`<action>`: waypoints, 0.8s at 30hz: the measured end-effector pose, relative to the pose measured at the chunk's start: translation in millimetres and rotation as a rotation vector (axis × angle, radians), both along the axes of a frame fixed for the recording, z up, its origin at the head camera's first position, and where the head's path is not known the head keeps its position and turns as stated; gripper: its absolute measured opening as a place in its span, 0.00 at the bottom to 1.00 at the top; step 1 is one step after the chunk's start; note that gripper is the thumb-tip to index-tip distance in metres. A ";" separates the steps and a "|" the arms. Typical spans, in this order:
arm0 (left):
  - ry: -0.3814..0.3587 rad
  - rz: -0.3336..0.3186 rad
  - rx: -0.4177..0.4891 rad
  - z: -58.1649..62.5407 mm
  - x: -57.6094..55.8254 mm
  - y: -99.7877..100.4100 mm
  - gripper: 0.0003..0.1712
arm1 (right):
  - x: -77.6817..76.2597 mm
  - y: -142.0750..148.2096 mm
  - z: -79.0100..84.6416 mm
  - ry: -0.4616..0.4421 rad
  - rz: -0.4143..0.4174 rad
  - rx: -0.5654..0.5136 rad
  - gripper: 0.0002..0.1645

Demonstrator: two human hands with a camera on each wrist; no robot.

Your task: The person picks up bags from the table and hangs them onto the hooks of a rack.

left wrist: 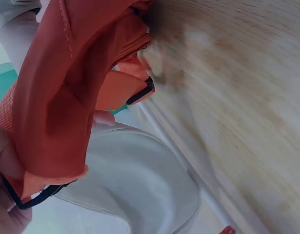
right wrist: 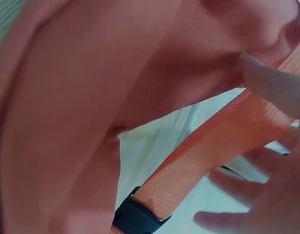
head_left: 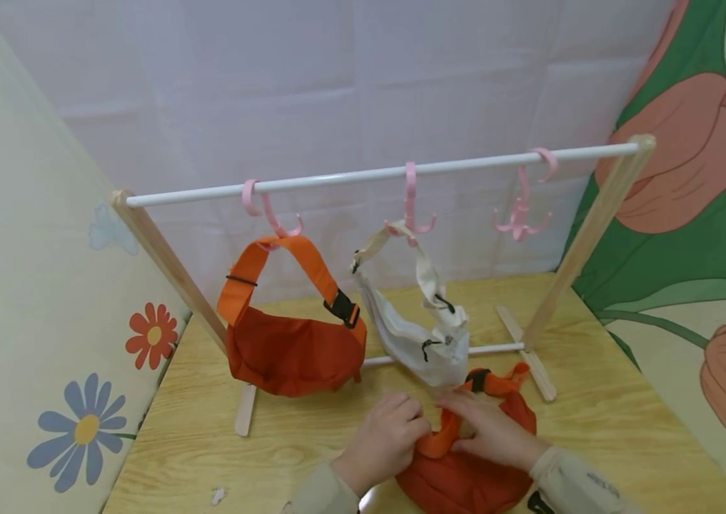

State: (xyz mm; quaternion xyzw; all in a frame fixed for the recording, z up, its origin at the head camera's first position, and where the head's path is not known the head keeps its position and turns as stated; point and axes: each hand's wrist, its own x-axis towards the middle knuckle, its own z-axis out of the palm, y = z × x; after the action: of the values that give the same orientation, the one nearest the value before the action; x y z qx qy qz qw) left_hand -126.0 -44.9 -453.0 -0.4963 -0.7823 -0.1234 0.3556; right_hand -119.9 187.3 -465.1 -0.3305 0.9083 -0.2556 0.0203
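A red-orange waist bag (head_left: 472, 478) with an orange strap is between my hands at the front of the table. My left hand (head_left: 395, 435) grips its strap end, beside a black slider (left wrist: 40, 195). My right hand (head_left: 491, 428) is at the strap's other side, its fingers (right wrist: 232, 222) spread and extended. The strap (right wrist: 203, 151) passes between thumb and fingers, with a black buckle (right wrist: 137, 214) lower down. The thumb tip touches the bag's edge. Behind my hands, a white waist bag (head_left: 436, 357) hangs from the middle pink hook (head_left: 410, 200).
A wooden-ended rack with a white rail (head_left: 337, 178) stands on the table (head_left: 189, 457). Another red-orange waist bag (head_left: 295, 357) hangs from the left pink hook (head_left: 269, 210). The right pink hook (head_left: 520, 214) holds nothing. A wooden foot (head_left: 532, 364) lies beyond my right hand.
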 end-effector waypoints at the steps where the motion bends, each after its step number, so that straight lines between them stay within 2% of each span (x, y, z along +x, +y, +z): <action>1: 0.018 -0.008 -0.001 1.4 0.0 0.1 0.11 | -1.1 0.8 0.9 0.004 0.014 -0.002 0.32; 7: 0.053 -0.047 0.031 11.3 0.9 -0.6 0.11 | -11.5 11.1 5.7 0.099 0.069 -0.004 0.12; 15: 0.097 -0.014 0.086 15.5 -0.8 -7.9 0.07 | -15.7 31.4 14.3 0.307 0.050 0.005 0.13; 17: 0.104 -0.009 0.101 15.7 -1.0 -9.3 0.07 | -17.5 36.0 16.4 0.333 0.040 0.013 0.14; 20: 0.107 0.002 0.127 15.7 -1.4 -11.0 0.09 | -19.2 41.4 20.6 0.323 -0.006 0.021 0.15; 24: 0.097 0.043 0.153 14.1 -0.6 -13.1 0.16 | -16.0 46.8 28.7 0.244 -0.136 0.036 0.18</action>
State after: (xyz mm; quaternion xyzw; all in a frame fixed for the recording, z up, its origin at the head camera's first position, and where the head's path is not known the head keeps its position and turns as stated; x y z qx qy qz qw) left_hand -126.6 -58.0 -438.9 -0.4560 -0.7630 -0.1509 0.4325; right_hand -135.9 234.1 -436.4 -0.2962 0.9289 -0.1978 -0.1016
